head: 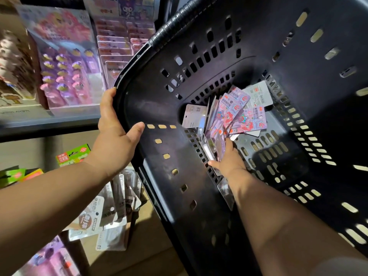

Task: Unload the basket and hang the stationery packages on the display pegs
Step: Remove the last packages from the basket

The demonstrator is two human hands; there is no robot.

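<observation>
This is a shop, at its stationery section. A shelf [49, 124] carries a stepped display [65, 76] of pink and purple carded goods, and beside it identical cards [113, 48] stand ranked one behind another. More blister packs [117, 196] show lower down. A black plastic shopping basket [258, 26] holds printed retail packages [237, 116].

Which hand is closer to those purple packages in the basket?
Right. The right hand is inside the basket, gripping the packages at their near end. The left hand holds the basket's rim, apart from them.
</observation>
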